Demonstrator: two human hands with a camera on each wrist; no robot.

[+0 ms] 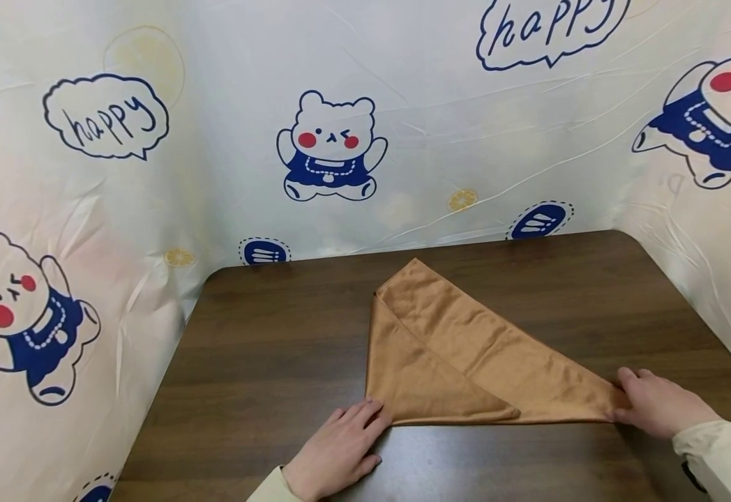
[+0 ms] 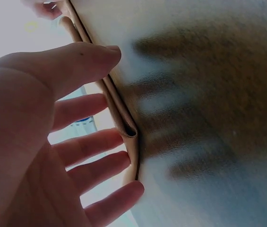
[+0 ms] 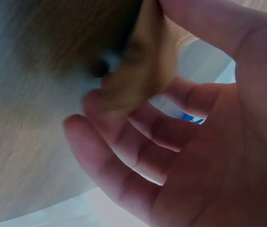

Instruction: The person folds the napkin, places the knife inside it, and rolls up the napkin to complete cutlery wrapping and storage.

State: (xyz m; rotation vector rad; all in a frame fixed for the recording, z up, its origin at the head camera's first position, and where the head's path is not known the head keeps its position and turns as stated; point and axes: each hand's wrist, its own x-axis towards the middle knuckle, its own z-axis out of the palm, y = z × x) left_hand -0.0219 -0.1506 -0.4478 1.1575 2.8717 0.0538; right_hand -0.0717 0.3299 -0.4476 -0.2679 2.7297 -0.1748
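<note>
A shiny golden-brown satin cloth (image 1: pixel 466 348) lies folded on the table, its peak pointing away and one folded flap (image 1: pixel 422 376) covering its left part. At its near left corner, my left hand (image 1: pixel 340 450) rests fingertips on the fabric. In the left wrist view, that hand's straight, spread fingers (image 2: pixel 98 168) lie along the folded edge, thumb apart from them. My right hand (image 1: pixel 660 404) pinches the long right-hand tip. The right wrist view shows this cloth tip (image 3: pixel 142 66) between the thumb and bent fingers, slightly blurred.
The dark brown wooden table (image 1: pixel 265 348) has rounded far corners. A pale curtain (image 1: pixel 416 160) printed with bears and "happy" bubbles hangs behind it and on both sides. Light sleeves (image 1: pixel 723 453) cover the person's wrists.
</note>
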